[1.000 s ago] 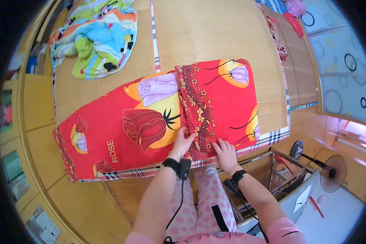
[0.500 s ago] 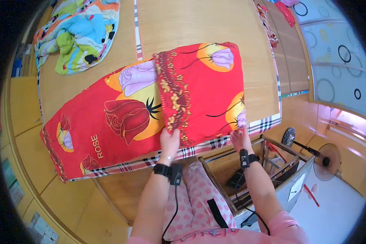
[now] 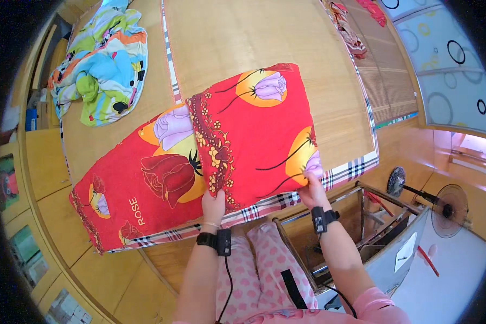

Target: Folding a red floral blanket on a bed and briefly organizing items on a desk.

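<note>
Soft matt cloth cover [image 3: 237, 146] on a seemingly woven bamboo mat [image 3: 264, 43].

A woven bamboo mat [image 3: 264, 43] covers the bed. A standing fan [image 3: 448, 202] stands on the pale floor [image 3: 459, 281] at right. Wooden cabinets [image 3: 38, 178] line the left; a circle-patterned glass panel [image 3: 448, 59] is far right.
</note>
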### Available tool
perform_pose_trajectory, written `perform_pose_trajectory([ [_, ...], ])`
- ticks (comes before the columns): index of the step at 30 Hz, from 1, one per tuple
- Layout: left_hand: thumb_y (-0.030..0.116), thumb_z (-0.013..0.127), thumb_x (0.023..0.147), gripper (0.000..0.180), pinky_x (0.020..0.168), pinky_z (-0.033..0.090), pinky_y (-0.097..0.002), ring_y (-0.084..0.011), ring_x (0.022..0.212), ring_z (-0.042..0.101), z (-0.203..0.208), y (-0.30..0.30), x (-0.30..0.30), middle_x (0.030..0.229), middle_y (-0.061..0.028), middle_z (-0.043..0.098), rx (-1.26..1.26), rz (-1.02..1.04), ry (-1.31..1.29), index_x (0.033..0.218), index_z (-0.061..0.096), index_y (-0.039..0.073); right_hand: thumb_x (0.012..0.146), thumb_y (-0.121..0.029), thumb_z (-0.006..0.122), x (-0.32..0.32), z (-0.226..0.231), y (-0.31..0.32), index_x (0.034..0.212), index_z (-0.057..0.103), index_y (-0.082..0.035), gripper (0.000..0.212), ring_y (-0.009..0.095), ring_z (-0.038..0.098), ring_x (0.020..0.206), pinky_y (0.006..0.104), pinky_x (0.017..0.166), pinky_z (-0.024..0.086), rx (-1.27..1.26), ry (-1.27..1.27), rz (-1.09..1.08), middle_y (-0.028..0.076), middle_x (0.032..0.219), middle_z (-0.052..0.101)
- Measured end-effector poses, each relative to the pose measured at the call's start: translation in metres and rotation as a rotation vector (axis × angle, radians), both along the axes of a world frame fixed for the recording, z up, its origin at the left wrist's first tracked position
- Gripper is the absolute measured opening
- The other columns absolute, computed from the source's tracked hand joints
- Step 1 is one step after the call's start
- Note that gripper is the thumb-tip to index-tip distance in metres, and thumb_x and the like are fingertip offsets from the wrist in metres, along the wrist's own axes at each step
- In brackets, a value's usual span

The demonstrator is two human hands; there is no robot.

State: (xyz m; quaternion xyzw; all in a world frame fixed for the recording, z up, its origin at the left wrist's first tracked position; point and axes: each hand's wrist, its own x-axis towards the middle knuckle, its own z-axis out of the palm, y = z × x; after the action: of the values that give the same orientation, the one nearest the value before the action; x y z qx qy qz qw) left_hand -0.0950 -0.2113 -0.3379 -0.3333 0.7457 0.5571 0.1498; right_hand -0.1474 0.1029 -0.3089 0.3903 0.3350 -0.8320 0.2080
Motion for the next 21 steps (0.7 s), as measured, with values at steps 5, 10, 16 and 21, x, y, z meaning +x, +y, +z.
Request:
perform_pose_trajectory([
  [5, 0.024, 0.064, 0.088, 0.033, 0.086, 0.051, -0.0391, -0.0305, 0.096, 0.069, -0.029, 0.006, 0.015, 0.097, -0.0201, 0.071, -0.025, -0.132, -0.074, 0.107, 0.063, -0.003, 0.093, -0.029, 0.061, 0.042, -0.053, 0.031, 0.123, 0.059, -0.014, 0.033, 0.017, 0.062, 0.094, 0.0303, 0.082, 0.044, 0.220, -0.205, 0.136, -0.001, 0.118, 0.066],
  [10, 0.027, 0.084, 0.076, 0.079, 0.095, 0.049, -0.0381, -0.0264, 0.106, 0.062, -0.030, 0.035, 0.018, 0.119, -0.0143, 0.063, 0.052, 0.270, -0.040, 0.131, 0.038, -0.007, 0.083, -0.064, 0.065, 0.039, -0.041, 0.002, 0.131, 0.052, -0.018, 0.068, 0.026, 0.056, 0.102, 0.0488, 0.096, 0.035, 0.359, -0.625, 0.215, 0.004, 0.116, 0.063],
  [16, 0.006, 0.069, 0.082, 0.049, 0.098, 0.046, -0.0323, -0.0186, 0.112, 0.061, -0.033, 0.052, -0.004, 0.123, -0.0083, 0.065, 0.583, 0.120, 0.002, 0.129, 0.055, -0.001, 0.091, -0.034, 0.059, -0.001, -0.045, 0.010, 0.128, 0.054, -0.011, 0.044, 0.030, 0.060, 0.117, 0.0514, 0.100, 0.046, 0.022, -0.277, -0.238, 0.009, 0.128, 0.063],
  [21, 0.000, 0.061, 0.083, 0.047, 0.099, 0.045, -0.0308, -0.0167, 0.113, 0.060, -0.007, 0.056, -0.005, 0.124, -0.0075, 0.065, 0.575, 0.149, 0.137, 0.129, 0.054, -0.001, 0.085, -0.028, 0.064, -0.001, -0.019, 0.011, 0.128, 0.054, -0.010, 0.048, 0.028, 0.059, 0.117, 0.0497, 0.103, 0.044, -0.102, 0.043, -0.225, 0.010, 0.127, 0.062],
])
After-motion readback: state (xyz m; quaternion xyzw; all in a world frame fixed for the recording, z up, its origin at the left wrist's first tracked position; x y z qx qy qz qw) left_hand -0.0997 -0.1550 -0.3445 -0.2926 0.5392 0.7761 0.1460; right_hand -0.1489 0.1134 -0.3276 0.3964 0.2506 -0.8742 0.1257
